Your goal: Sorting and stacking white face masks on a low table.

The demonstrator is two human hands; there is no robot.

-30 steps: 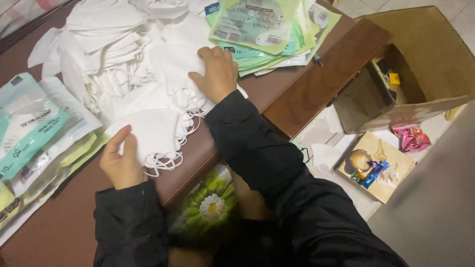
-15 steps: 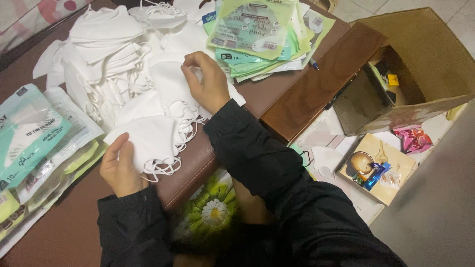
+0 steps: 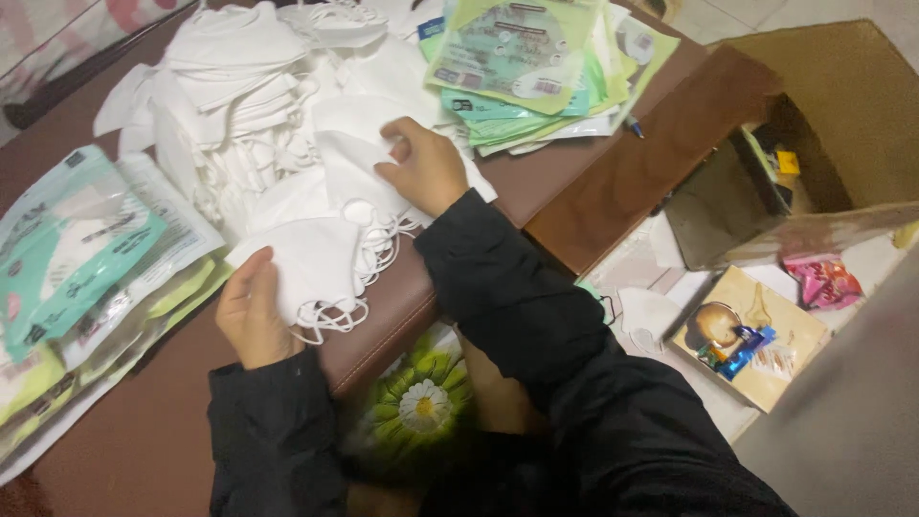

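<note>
Left hand [image 3: 251, 311] fingers clamped on a folded white face mask [image 3: 304, 260] at the counter's [image 3: 144, 440] near edge; right hand [image 3: 426, 170], now shifted inward, fingers pinching another mask [image 3: 359, 158] from the pile [image 3: 239, 86].

Brown leather-topped desk [image 3: 613, 182] with a stitched edge; right of the desk, pale floor [image 3: 842, 450] with an open cardboard box [image 3: 842, 105] and a flat carton of small oddments [image 3: 756, 335]; beyond the desk's far left corner, pink-patterned fabric [image 3: 57, 38]; dim, soft indoor light.
</note>
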